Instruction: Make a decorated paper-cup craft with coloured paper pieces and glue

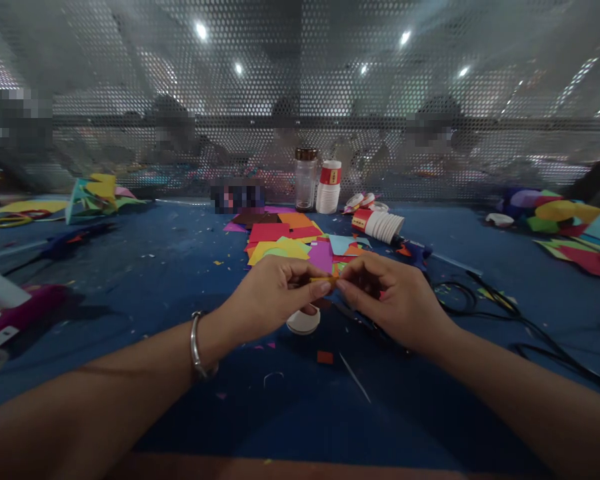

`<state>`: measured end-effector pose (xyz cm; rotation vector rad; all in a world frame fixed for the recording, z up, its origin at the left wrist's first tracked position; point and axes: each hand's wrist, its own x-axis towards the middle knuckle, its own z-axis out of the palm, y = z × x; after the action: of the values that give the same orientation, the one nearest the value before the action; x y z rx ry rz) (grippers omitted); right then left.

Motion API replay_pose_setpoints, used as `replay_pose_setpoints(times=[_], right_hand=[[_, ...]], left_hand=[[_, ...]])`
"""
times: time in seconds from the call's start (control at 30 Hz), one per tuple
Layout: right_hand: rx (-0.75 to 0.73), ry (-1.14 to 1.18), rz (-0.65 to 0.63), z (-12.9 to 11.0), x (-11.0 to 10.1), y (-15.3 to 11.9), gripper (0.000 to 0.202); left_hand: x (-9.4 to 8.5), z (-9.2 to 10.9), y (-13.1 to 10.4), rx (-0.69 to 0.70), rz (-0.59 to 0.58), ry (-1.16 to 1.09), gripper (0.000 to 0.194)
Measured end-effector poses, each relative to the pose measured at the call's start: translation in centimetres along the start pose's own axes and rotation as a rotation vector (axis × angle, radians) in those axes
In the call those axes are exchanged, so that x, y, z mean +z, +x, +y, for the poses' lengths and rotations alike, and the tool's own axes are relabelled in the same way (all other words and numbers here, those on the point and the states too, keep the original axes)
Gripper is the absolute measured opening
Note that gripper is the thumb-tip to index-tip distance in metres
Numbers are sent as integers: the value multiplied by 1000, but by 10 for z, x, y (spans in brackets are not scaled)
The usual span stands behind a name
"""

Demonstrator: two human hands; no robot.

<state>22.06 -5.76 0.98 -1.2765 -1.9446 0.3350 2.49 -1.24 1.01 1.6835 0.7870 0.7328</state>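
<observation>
Both my hands meet over the middle of the table, pinching a small yellow-orange strip [322, 280], seemingly paper. My left hand [275, 293], with a silver bracelet on its wrist, grips the strip's left part between thumb and fingers. At the right end, the thumb and fingertips of my right hand [393, 293] are closed on it. Below my left fingers sits a round white piece [304, 323], partly hidden by them. A small red paper piece [325, 358] lies nearer to me. Behind my hands spreads a pile of coloured paper [270, 233].
A clear bottle [305, 183] and stacked paper cups [329, 190] stand at the back; another cup stack [380, 224] lies tipped. A glue gun [415, 252] with a black cable [505, 300] is on the right, another glue gun [80, 239] on the left. Perforated metal panels [300, 80] rise behind.
</observation>
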Motion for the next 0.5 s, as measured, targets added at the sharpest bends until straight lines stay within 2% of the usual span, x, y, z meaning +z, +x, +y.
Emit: replay_pose_setpoints(times=[0.3,0.5], right_hand=[[27,24,0,1,-1,1,13],[35,59,-73,0,-3,1,14]], left_hand=[[0,4,-1,39,13,52,14],[0,5,-3,78,10,142,17]])
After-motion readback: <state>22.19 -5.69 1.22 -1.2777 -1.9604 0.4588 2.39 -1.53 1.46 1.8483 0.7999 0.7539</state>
